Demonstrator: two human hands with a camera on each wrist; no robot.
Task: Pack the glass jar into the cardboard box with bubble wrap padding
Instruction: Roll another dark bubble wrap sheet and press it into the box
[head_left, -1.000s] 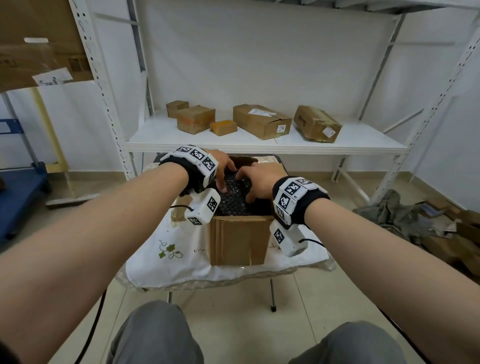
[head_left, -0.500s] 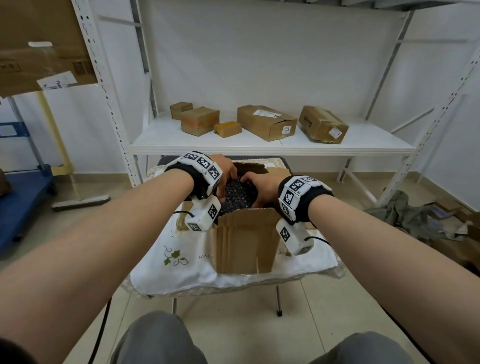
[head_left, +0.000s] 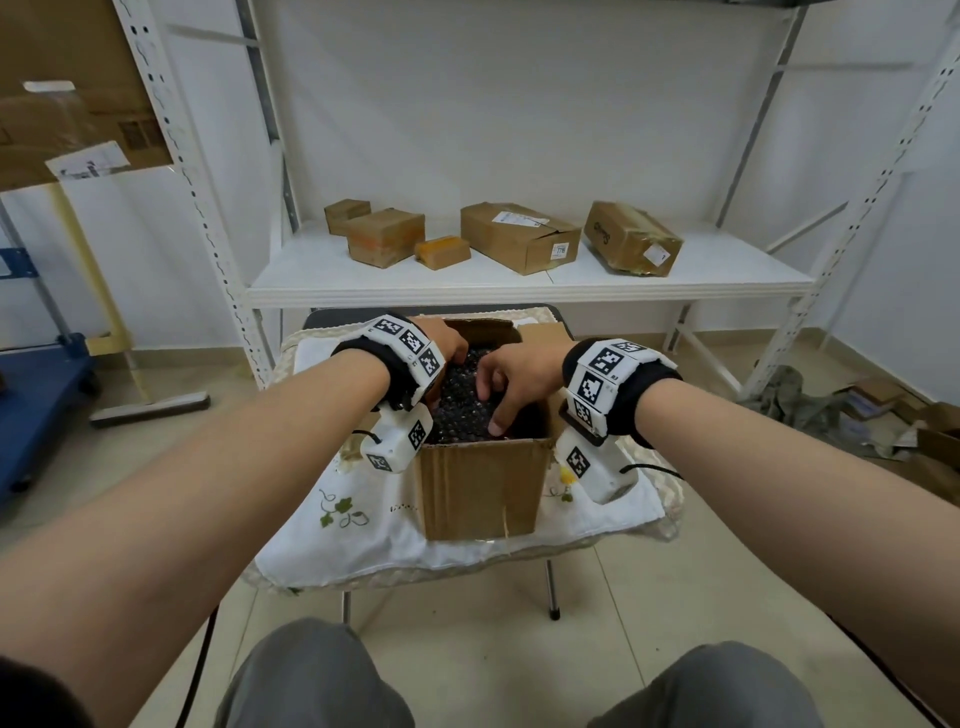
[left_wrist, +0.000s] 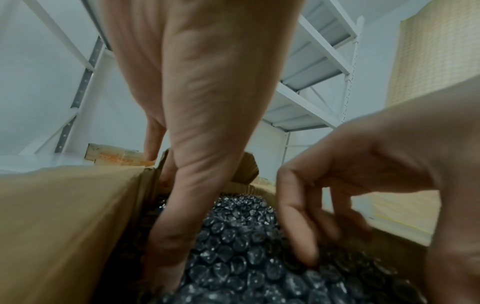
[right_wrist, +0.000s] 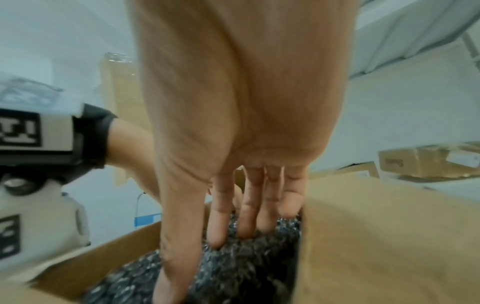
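Observation:
An open cardboard box (head_left: 480, 488) stands on a small cloth-covered table. Dark bubble wrap (head_left: 460, 410) fills its top; no glass jar shows. My left hand (head_left: 452, 351) reaches into the box's far left corner. In the left wrist view its thumb (left_wrist: 176, 236) runs down between the wrap (left_wrist: 246, 257) and the box wall (left_wrist: 64, 216). My right hand (head_left: 496, 395) lies over the middle of the wrap. In the right wrist view its fingers (right_wrist: 249, 216) are straight, their tips pressed into the wrap (right_wrist: 246, 263) beside the box wall (right_wrist: 376, 236).
The white embroidered cloth (head_left: 363, 525) hangs over the table's edges. Right behind the box a white shelf (head_left: 519, 293) carries several closed cartons (head_left: 519, 236). A blue cart (head_left: 31, 405) and a floor squeegee (head_left: 150, 408) are at left; cardboard scraps (head_left: 857, 410) litter the floor at right.
My right hand has slid from the box's right side to the middle of the wrap, thumb toward the near edge. My left hand stays at the far left corner.

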